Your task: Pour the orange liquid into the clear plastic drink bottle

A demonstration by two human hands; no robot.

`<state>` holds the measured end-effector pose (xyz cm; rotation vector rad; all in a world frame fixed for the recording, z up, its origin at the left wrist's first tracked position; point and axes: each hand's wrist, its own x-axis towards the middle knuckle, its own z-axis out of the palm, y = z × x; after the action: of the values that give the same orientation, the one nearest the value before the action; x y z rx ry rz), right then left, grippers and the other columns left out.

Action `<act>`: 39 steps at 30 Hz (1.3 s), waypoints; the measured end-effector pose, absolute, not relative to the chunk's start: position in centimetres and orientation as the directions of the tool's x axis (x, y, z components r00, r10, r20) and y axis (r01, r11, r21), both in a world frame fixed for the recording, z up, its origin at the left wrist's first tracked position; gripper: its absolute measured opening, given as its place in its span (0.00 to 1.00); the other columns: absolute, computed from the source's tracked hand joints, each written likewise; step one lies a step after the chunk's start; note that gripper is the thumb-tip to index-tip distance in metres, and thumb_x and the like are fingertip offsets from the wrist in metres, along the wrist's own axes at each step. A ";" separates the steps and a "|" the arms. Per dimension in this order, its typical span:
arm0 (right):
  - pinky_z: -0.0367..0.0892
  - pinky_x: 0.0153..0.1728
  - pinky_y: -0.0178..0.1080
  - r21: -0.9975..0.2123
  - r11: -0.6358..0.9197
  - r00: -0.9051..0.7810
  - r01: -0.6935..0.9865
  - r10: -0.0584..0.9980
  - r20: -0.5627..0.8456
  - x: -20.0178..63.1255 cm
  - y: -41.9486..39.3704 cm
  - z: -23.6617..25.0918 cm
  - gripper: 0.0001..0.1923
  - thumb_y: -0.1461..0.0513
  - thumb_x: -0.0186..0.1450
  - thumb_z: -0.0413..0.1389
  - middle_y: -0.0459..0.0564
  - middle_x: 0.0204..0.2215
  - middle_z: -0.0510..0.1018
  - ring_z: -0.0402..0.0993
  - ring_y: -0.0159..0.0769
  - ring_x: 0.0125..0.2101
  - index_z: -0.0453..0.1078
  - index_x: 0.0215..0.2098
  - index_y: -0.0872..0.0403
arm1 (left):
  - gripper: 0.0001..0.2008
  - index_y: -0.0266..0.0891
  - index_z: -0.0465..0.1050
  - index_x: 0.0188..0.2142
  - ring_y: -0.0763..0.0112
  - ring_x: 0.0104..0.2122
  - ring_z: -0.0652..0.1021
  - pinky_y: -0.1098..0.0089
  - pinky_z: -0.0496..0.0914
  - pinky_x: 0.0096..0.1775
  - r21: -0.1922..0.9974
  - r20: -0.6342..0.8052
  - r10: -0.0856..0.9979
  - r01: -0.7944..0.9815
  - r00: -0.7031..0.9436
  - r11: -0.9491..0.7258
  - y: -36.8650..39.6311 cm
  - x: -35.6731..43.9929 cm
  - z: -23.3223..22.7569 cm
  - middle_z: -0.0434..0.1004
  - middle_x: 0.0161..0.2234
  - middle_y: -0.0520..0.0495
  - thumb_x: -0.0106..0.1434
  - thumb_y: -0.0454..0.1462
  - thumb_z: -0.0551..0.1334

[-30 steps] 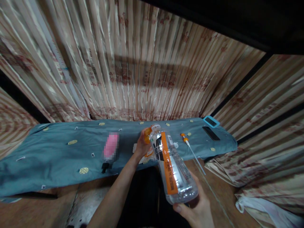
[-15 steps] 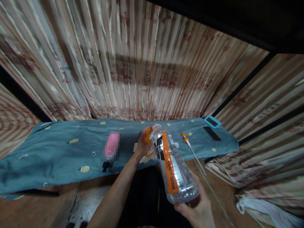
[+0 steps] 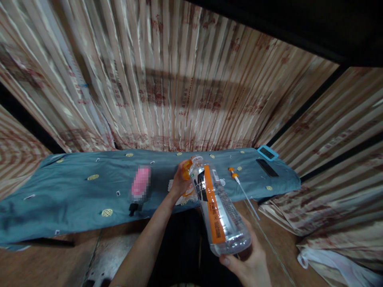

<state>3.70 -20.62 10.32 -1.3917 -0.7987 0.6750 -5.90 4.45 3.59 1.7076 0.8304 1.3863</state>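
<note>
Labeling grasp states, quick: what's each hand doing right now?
Left hand: closed on the orange cap at the bottle's mouth.
Right hand: closed around the base of the clear bottle, which is tilted.

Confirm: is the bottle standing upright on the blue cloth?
No: the bottle is tilted in mid-air, its base gripped by the right hand, the left hand at its neck, above the blue cloth.

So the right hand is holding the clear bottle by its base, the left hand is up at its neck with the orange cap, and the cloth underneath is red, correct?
Not quite: the cloth is blue-grey, not red, as the head view shows. The rest holds: the right hand holds the clear bottle by its base, and the left hand is at its neck with the orange cap.
</note>
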 end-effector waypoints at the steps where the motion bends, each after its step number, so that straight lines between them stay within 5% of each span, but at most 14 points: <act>1: 0.70 0.43 0.27 -0.996 0.075 0.568 0.045 0.818 0.087 3.8 -20.6 10.2 0.45 0.55 0.38 0.74 0.43 0.44 0.82 0.80 0.36 0.43 0.66 0.53 0.47 | 0.29 0.40 0.60 0.52 0.61 0.45 0.76 0.59 0.70 0.48 0.872 0.477 0.858 0.021 0.191 -0.489 4.4 -5.9 3.6 0.73 0.47 0.44 0.51 0.34 0.66; 31: 0.71 0.45 0.36 -0.999 -0.020 0.601 0.034 0.799 0.004 3.6 -20.8 10.3 0.49 0.49 0.36 0.73 0.52 0.45 0.81 0.78 0.46 0.46 0.64 0.54 0.51 | 0.29 0.41 0.60 0.53 0.63 0.44 0.76 0.61 0.71 0.47 0.860 0.497 0.844 0.017 0.201 -0.510 4.4 -6.0 3.6 0.73 0.48 0.44 0.51 0.35 0.66; 39: 0.70 0.44 0.31 -1.000 0.014 0.614 -0.005 0.789 0.008 3.6 -20.8 10.2 0.48 0.51 0.34 0.74 0.47 0.45 0.81 0.78 0.41 0.45 0.65 0.53 0.48 | 0.30 0.41 0.60 0.52 0.63 0.44 0.76 0.61 0.71 0.47 0.860 0.498 0.843 0.005 0.203 -0.510 4.4 -6.0 3.5 0.73 0.48 0.43 0.51 0.34 0.67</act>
<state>3.57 -20.75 10.24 -1.4365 -0.7094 0.7066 -6.02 4.41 3.52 1.7202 0.8013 1.3964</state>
